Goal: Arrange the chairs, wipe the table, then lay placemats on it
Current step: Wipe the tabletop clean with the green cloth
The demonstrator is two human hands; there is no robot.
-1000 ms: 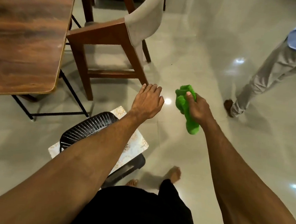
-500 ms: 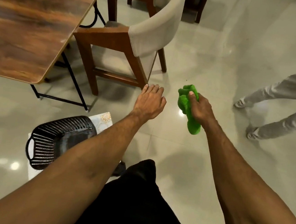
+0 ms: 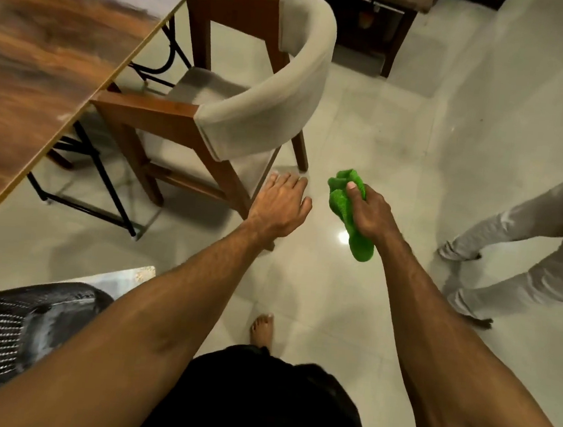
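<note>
Both hands are extended forward over the floor at mid-frame. My left hand is open, palm down, fingers straight and close together, holding nothing; its fingertips lie just below the lower rear edge of the chair in the picture, and contact with the chair cannot be confirmed from this view. My right hand is closed around a green cloth, thumb pressed on top; the cloth bunches above the fist and a tail hangs below it. The chair, centre and upper centre of the frame, has a brown wooden frame, a curved beige upholstered back and a beige seat; its front faces the table, and its near armrest sits under or against the table edge. The table fills the upper left of the frame: wood-grain top, light edge band, black metal legs beneath. The tabletop is blurred. A black slatted basket occupies the lower left, resting on a pale patterned surface. My bare foot is visible on the glossy tiled floor at lower centre. A second person's legs, in light trousers, stand at the right edge of the frame, well apart from my hands. Dark wooden furniture stands at top centre, behind the chair.
</note>
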